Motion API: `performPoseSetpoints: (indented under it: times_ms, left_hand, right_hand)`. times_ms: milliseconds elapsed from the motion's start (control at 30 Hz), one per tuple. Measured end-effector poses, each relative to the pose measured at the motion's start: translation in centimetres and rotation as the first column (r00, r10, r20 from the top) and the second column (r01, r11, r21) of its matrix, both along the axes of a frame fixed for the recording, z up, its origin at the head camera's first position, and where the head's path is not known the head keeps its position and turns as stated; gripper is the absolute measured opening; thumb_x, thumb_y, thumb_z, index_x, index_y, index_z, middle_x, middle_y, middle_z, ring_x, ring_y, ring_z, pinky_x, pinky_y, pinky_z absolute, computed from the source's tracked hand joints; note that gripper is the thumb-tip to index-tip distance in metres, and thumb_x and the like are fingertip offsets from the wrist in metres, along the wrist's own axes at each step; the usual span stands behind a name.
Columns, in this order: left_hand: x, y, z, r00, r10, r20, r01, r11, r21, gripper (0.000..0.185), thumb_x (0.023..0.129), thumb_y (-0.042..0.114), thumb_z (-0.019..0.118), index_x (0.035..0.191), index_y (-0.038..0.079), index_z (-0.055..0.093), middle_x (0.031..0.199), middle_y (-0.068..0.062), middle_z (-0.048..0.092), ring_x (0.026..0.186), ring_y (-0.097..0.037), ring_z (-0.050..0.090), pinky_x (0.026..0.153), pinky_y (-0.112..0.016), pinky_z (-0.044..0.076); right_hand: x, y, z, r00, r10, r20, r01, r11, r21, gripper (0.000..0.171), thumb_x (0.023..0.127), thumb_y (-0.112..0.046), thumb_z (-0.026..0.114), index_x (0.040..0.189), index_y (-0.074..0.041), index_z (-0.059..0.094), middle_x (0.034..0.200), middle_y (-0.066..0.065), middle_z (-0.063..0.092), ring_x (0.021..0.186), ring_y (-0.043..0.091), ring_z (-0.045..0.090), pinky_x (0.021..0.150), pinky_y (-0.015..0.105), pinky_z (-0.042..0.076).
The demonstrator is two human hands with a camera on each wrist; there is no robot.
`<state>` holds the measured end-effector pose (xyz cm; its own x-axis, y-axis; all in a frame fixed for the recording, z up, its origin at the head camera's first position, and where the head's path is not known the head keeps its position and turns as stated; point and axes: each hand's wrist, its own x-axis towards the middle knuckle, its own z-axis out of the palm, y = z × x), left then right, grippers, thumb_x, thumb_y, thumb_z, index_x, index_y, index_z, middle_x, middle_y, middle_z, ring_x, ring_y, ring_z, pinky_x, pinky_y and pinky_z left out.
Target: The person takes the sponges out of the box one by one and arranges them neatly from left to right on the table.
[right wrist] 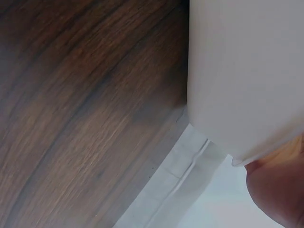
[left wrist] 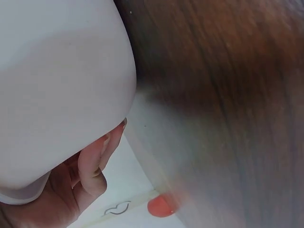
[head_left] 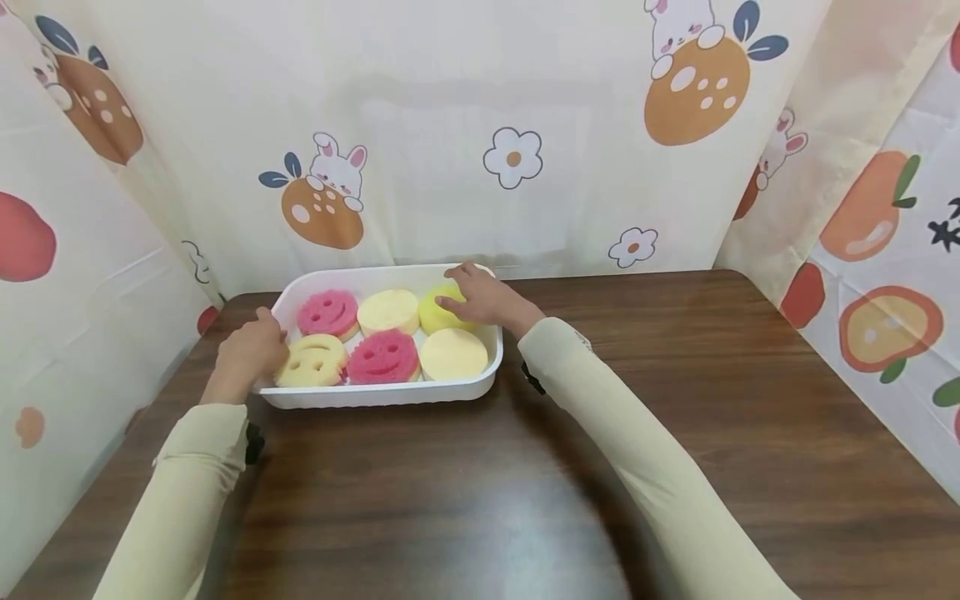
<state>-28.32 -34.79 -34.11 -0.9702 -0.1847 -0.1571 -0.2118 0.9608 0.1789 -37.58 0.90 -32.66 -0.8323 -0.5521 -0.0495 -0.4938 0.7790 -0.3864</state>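
Observation:
A white tray (head_left: 375, 397) stands on the dark wooden table (head_left: 465, 492) with several round sponges in two rows. My left hand (head_left: 251, 350) grips the tray's left rim; in the left wrist view its fingers (left wrist: 95, 164) curl under the white wall (left wrist: 57, 71). My right hand (head_left: 483, 298) reaches over the tray's right rim and curls round the yellow-green sponge (head_left: 433, 315) in the far right corner. The right wrist view shows only the tray's outer wall (right wrist: 247, 71) and a bit of that hand (right wrist: 280, 194). Two pink smiley sponges (head_left: 382, 357) lie among pale yellow ones (head_left: 453, 353).
Printed cloth screens with rabbits, fruit and flowers (head_left: 513, 157) close in the table at the back and on both sides. Bare tabletop stretches in front of the tray and to its right. The tray sits near the table's far left corner.

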Motion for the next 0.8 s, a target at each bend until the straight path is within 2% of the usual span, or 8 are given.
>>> performPoseSetpoints:
  times_ms: [233, 433, 633, 800]
  left_hand:
    - [0.1, 0.0, -0.3, 1.000, 0.006, 0.012, -0.006, 1.000, 0.011, 0.055, 0.103, 0.018, 0.039, 0.135, -0.022, 0.021, 0.104, -0.037, 0.058, 0.082, -0.040, 0.060, 0.074, -0.056, 0.051]
    - [-0.1, -0.2, -0.4, 1.000, 0.008, -0.009, -0.008, 1.000, 0.008, 0.056, 0.103, 0.019, 0.040, 0.136, -0.021, 0.021, 0.103, -0.036, 0.058, 0.082, -0.041, 0.060, 0.074, -0.057, 0.051]
    - [-0.1, -0.5, -0.2, 1.000, 0.005, -0.003, -0.005, 1.000, 0.008, 0.057, 0.102, 0.019, 0.042, 0.136, -0.022, 0.020, 0.100, -0.034, 0.059, 0.078, -0.038, 0.059, 0.069, -0.052, 0.052]
    - [-0.1, -0.4, -0.2, 1.000, -0.003, 0.001, 0.003, 1.000, 0.016, 0.055, 0.102, 0.018, 0.042, 0.134, -0.022, 0.021, 0.097, -0.032, 0.059, 0.075, -0.036, 0.059, 0.065, -0.046, 0.051]
  right_hand:
    - [-0.2, -0.8, -0.5, 1.000, 0.008, -0.030, -0.007, 0.999, 0.039, 0.069, 0.100, -0.055, 0.046, 0.154, -0.014, 0.033, 0.158, 0.012, 0.033, 0.145, 0.030, 0.036, 0.117, 0.049, 0.035]
    - [-0.4, -1.3, -0.5, 0.998, -0.017, -0.055, 0.021, 0.998, 0.065, 0.068, 0.099, -0.055, 0.046, 0.153, -0.014, 0.035, 0.158, 0.011, 0.035, 0.146, 0.030, 0.036, 0.118, 0.047, 0.034]
    - [-0.6, -1.9, -0.8, 0.994, -0.013, -0.104, 0.026, 0.992, 0.122, 0.070, 0.100, -0.057, 0.043, 0.154, -0.014, 0.034, 0.157, 0.011, 0.037, 0.145, 0.029, 0.038, 0.118, 0.044, 0.034]
    - [-0.8, -2.0, -1.0, 0.994, -0.032, -0.105, 0.045, 0.991, 0.129, 0.071, 0.100, -0.059, 0.042, 0.154, -0.014, 0.033, 0.157, 0.011, 0.039, 0.145, 0.029, 0.038, 0.119, 0.044, 0.033]
